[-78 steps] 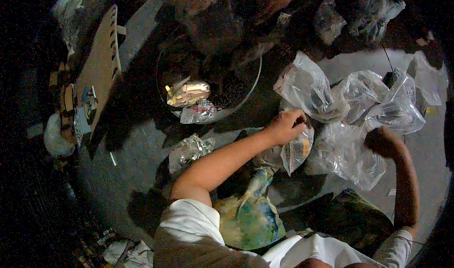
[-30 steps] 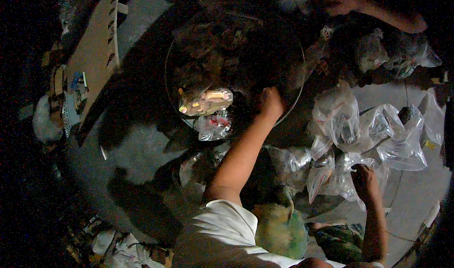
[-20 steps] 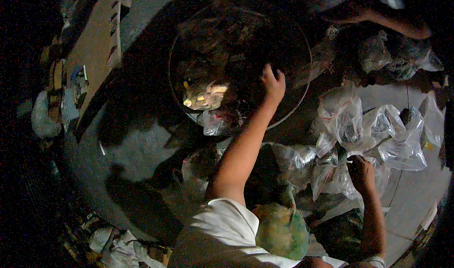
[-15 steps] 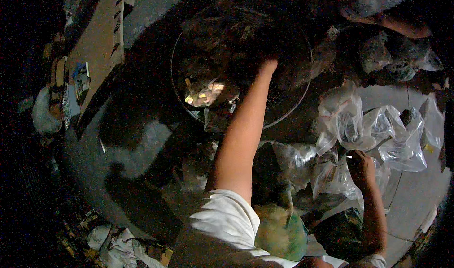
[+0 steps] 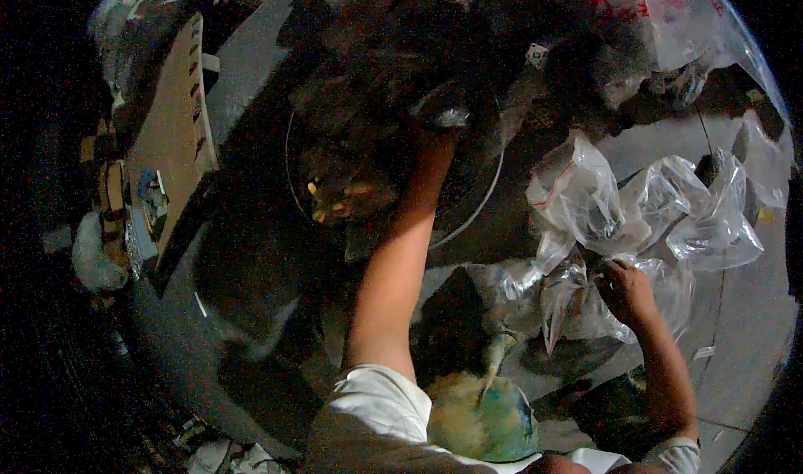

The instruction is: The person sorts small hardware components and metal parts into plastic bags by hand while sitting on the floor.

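My left hand (image 5: 439, 121) is stretched far forward into a wide round basin (image 5: 483, 208) full of dark material. It lies in deep shadow, so its fingers and anything in them cannot be made out. A small yellowish packet (image 5: 335, 202) shows inside the basin to the left of my forearm. My right hand (image 5: 626, 292) rests low on the right, fingers closed on the edge of a clear plastic bag (image 5: 569, 303). More clear plastic bags (image 5: 636, 211), puffed up and crumpled, lie on the grey floor just beyond it.
A brown cardboard sheet (image 5: 171, 131) leans at the left with small items along its edge. A large clear bag with red print (image 5: 669, 14) sits at the top right. A green-blue cloth bundle (image 5: 493, 420) lies near my lap. Scraps litter the dark lower left.
My left arm has moved from the bags on the floor out into the basin and reached deeper across it. My right hand has stayed on the plastic bags. Shadow now covers the basin.
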Tool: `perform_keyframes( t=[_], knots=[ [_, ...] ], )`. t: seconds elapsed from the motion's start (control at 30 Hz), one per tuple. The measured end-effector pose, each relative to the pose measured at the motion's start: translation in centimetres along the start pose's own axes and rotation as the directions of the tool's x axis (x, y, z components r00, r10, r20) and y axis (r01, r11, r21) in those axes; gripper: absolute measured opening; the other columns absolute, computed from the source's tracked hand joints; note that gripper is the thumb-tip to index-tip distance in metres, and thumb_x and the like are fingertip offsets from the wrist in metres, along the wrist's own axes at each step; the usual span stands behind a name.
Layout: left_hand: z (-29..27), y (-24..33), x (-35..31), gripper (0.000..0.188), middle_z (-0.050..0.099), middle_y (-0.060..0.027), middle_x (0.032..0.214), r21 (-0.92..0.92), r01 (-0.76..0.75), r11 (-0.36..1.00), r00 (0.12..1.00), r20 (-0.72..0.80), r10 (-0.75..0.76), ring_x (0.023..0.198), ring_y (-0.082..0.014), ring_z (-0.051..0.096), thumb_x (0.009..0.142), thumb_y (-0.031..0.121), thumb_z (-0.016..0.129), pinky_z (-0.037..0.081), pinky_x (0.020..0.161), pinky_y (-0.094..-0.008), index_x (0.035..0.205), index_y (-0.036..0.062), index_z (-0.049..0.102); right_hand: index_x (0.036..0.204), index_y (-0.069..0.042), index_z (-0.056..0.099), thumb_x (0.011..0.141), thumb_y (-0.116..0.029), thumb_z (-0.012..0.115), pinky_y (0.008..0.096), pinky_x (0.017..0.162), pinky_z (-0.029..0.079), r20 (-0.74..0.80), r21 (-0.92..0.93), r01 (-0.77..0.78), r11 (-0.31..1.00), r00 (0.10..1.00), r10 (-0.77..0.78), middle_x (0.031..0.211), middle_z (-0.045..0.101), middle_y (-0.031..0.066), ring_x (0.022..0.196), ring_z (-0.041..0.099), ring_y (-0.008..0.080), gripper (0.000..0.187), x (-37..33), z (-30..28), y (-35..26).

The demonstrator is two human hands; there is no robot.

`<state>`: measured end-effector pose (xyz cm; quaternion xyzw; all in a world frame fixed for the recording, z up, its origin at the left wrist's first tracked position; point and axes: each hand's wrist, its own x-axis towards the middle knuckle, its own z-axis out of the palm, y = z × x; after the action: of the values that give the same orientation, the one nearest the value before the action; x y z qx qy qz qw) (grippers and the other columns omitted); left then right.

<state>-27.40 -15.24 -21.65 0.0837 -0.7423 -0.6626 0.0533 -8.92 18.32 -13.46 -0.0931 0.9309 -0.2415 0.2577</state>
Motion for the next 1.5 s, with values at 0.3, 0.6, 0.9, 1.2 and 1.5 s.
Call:
perform_keyframes(
  t=[0.3, 0.6, 0.9, 1.2, 1.5],
  knots=[
    [1.5, 10.0, -11.7, 0.055, 0.057, -0.0067, 0.104, -0.315, 0.224, 0.922, 0.972, 0.141, -0.188, 0.095, -0.0175, 0.054, 0.058, 0.009, 0.077, 0.041, 0.087, -0.0323, 0.107, 0.0018, 0.052, 0.111, -0.001, 0.048, 0.078, -0.019, 0.062, 0.0313, 0.087, 0.038, 0.034, 0.911, -0.033, 0.411, 0.999, 0.004, 0.105, 0.054, 0.0056, 0.098, 0.049, 0.0166, 0.040, 2.5, -1.8, -5.5],
    [2.8, 15.6, -15.5, 0.053, 0.056, -0.0078, 0.101, -0.173, 0.280, 0.944, 0.919, 0.333, -0.212, 0.091, -0.0170, 0.054, 0.062, 0.016, 0.075, 0.042, 0.084, -0.0312, 0.107, 0.0007, 0.050, 0.114, -0.002, 0.043, 0.070, -0.005, 0.069, 0.0304, 0.092, 0.036, -0.066, 0.993, 0.051, -0.104, 0.986, -0.153, 0.110, 0.050, 0.0068, 0.105, 0.047, 0.0170, 0.051, 2.3, -2.5, -9.3],
    [2.8, 16.6, -15.8, 0.055, 0.055, -0.0085, 0.103, -0.286, 0.267, 0.920, 0.916, 0.372, -0.150, 0.095, -0.0184, 0.052, 0.064, 0.020, 0.069, 0.039, 0.088, -0.0327, 0.110, -0.0014, 0.048, 0.114, -0.002, 0.043, 0.067, -0.005, 0.070, 0.0299, 0.092, 0.036, -0.110, 0.993, 0.100, -0.062, 0.979, -0.174, 0.108, 0.051, 0.0057, 0.103, 0.048, 0.0163, 0.054, 1.8, -2.8, -8.5],
    [2.8, 17.5, -15.5, 0.055, 0.054, -0.0094, 0.107, -0.210, 0.169, 0.963, 0.926, 0.367, -0.082, 0.099, -0.0189, 0.051, 0.064, 0.016, 0.069, 0.039, 0.089, -0.0337, 0.112, -0.0002, 0.047, 0.114, -0.002, 0.043, 0.066, -0.006, 0.070, 0.0307, 0.093, 0.035, -0.137, 0.990, 0.126, -0.069, 0.972, -0.190, 0.108, 0.051, 0.0060, 0.104, 0.048, 0.0169, 0.055, 1.9, -2.7, -8.7],
    [2.4, 17.4, -15.3, 0.055, 0.054, -0.0087, 0.107, -0.139, 0.109, 0.984, 0.918, 0.394, -0.046, 0.098, -0.0175, 0.051, 0.065, 0.016, 0.072, 0.039, 0.088, -0.0323, 0.111, 0.0000, 0.048, 0.114, -0.002, 0.043, 0.064, -0.013, 0.068, 0.0306, 0.091, 0.036, -0.085, 0.994, 0.068, -0.088, 0.975, -0.204, 0.109, 0.052, 0.0070, 0.103, 0.049, 0.0178, 0.057, 2.6, -2.3, -8.7]
  ],
)
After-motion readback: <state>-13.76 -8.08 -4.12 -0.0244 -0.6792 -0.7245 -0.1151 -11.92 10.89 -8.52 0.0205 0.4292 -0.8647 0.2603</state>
